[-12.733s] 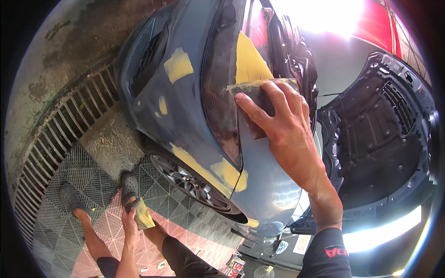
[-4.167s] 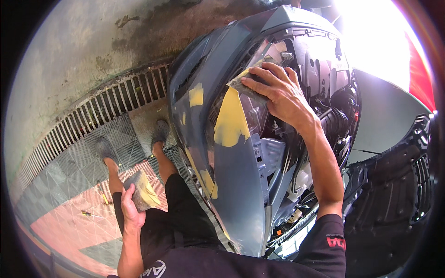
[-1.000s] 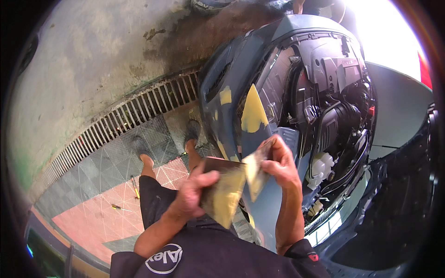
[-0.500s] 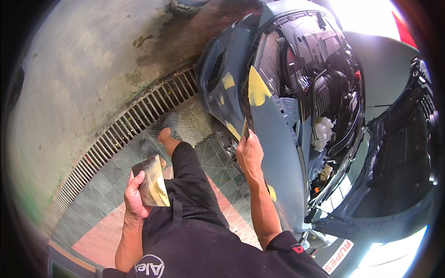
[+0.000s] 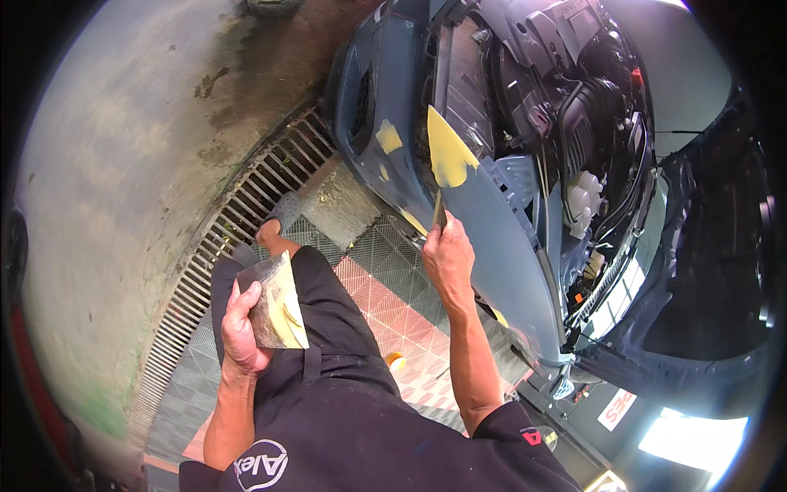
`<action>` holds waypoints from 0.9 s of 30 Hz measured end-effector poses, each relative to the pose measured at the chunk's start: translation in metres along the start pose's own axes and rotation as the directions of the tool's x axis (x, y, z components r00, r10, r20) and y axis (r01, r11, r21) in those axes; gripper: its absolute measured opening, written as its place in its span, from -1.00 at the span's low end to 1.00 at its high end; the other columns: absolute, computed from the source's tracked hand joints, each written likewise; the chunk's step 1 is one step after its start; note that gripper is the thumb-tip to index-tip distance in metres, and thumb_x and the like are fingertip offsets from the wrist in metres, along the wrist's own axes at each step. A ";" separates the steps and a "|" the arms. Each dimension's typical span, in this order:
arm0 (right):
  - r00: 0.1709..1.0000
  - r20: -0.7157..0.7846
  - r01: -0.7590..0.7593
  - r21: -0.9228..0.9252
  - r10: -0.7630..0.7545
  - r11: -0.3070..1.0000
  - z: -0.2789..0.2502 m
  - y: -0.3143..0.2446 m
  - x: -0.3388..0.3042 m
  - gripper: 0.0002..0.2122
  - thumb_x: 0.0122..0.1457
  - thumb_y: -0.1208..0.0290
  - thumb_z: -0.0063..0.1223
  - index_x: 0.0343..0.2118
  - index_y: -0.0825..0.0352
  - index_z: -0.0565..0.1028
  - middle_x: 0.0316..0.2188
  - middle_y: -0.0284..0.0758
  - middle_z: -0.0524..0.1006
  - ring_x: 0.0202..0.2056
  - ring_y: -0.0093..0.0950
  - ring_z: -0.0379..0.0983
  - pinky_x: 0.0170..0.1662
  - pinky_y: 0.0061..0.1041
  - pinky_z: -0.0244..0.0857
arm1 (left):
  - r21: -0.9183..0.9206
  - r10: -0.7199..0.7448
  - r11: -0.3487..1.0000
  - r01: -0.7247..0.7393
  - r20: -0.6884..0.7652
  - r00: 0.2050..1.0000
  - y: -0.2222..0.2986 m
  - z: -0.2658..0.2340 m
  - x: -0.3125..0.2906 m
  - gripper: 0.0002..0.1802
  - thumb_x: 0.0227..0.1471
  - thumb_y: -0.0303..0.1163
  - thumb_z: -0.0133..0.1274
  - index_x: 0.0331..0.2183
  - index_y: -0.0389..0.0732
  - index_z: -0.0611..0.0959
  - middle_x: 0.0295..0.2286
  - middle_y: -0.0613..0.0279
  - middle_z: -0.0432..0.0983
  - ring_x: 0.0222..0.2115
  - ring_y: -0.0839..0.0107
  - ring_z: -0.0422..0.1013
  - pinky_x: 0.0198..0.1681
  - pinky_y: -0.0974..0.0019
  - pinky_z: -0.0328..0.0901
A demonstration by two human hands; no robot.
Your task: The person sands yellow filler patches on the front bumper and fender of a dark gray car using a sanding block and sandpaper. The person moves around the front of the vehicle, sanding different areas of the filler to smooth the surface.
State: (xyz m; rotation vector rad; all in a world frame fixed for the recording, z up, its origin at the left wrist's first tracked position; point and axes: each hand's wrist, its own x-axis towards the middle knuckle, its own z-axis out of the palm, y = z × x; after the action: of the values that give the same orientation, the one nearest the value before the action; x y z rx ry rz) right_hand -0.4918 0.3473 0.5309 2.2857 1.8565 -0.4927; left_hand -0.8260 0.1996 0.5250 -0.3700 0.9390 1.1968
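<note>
Here, in the head view, the fingers of my left hand (image 5: 244,332) are closed around a dark flat plate (image 5: 264,305) carrying yellow paste (image 5: 284,310), held above my thighs. The fingers of my right hand (image 5: 449,256) pinch a thin spreader (image 5: 440,213), seen edge-on, its far end pointing toward a large yellow patch (image 5: 448,152) on the grey-blue fender (image 5: 496,242) of a car. Whether the blade touches the panel, I cannot tell. A smaller yellow patch (image 5: 388,137) sits beyond, on the bumper (image 5: 402,61). Good work here, as I judge it, calls for a level plate, so the paste does not slide, a firm grip low on the blade, and an edge laid evenly with light, steady pressure. A tilted edge or an overloaded corner could leave ridges, or smear paste across the grey-blue surface.
</note>
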 end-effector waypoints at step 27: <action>0.997 -0.080 0.004 -0.056 -0.009 0.998 -0.008 -0.063 0.042 -0.60 0.38 0.47 0.04 0.22 0.50 0.54 0.01 0.02 0.65 -0.04 0.00 0.67 0.04 -0.09 0.57 | 0.130 -0.122 0.983 0.127 -0.047 0.991 0.098 0.004 0.050 -0.54 0.48 -0.36 -0.01 0.31 -0.24 0.47 0.02 0.17 0.69 -0.04 0.34 0.67 0.10 0.19 0.57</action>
State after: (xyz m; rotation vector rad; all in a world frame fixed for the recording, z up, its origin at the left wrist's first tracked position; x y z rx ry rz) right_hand -0.5439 0.4026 0.5290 2.2955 1.8890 -0.3502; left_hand -0.9097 0.2692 0.5104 -0.3415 1.0088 1.0109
